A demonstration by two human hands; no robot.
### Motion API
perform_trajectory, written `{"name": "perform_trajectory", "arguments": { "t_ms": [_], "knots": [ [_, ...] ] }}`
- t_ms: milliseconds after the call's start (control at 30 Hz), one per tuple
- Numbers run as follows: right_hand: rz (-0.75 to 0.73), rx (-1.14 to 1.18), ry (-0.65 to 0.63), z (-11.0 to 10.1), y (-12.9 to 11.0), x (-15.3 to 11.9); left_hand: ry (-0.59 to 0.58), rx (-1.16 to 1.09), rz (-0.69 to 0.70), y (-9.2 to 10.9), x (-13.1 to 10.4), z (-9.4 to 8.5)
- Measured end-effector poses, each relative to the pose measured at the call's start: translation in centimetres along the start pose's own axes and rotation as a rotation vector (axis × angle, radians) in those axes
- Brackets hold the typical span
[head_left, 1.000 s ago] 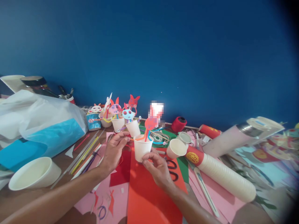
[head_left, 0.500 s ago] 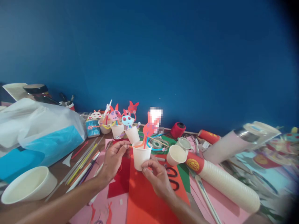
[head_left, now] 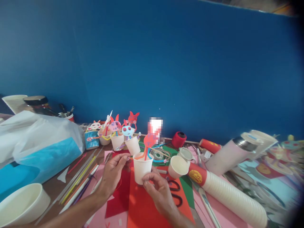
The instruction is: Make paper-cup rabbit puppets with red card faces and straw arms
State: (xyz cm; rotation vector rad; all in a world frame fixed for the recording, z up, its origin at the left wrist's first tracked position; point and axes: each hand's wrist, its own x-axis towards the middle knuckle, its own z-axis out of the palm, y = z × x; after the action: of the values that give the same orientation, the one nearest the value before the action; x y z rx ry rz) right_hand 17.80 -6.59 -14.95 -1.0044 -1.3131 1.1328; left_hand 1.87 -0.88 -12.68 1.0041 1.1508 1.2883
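Note:
My right hand (head_left: pixel 156 186) closes its fingers and thumb on the lower side of a white paper cup (head_left: pixel 142 167), which stands nearly upright above the orange sheet (head_left: pixel 140 205). A red paper figure (head_left: pixel 149 141) with tall ears rises from this cup, partly blurred out, on coloured straws. My left hand (head_left: pixel 115 172) pinches the outer end of an orange straw (head_left: pixel 133 158) that sticks out to the cup's left. On the other side a blue straw (head_left: pixel 158 161) bends out, with a small pale piece at its tip.
Behind stand several cup figures, one with a light blue face (head_left: pixel 128 130). Loose straws (head_left: pixel 79 180) and a white bowl (head_left: pixel 21 204) lie left, near a plastic bag (head_left: pixel 45 133). To the right are scissors (head_left: pixel 177 193), a paper cup stack (head_left: pixel 235 193) and a thermos (head_left: pixel 231 155).
The view has tilted up slightly, so everything sits a little lower in the picture. Both hands keep their hold on the cup and the orange straw.

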Motion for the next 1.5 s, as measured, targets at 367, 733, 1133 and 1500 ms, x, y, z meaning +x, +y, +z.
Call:
{"name": "perform_trajectory", "arguments": {
  "t_ms": [367, 733, 1133, 1500],
  "knots": [
    [0.008, 0.045, -0.008, 0.02, 0.39, -0.08, -0.017, 0.054, 0.053, -0.17, -0.01, -0.27],
    [-0.001, 0.064, -0.036, -0.12, 0.45, -0.08, -0.066, 0.049, 0.073, -0.32, -0.13, -0.49],
    [-0.012, 0.042, -0.009, -0.09, 0.36, -0.13, -0.044, 0.013, 0.11, -0.58, -0.04, -0.36],
    [-0.004, 0.021, -0.006, -0.12, 0.07, -0.07, -0.092, -0.01, 0.063, -0.22, -0.43, -0.65]
  ]
}}
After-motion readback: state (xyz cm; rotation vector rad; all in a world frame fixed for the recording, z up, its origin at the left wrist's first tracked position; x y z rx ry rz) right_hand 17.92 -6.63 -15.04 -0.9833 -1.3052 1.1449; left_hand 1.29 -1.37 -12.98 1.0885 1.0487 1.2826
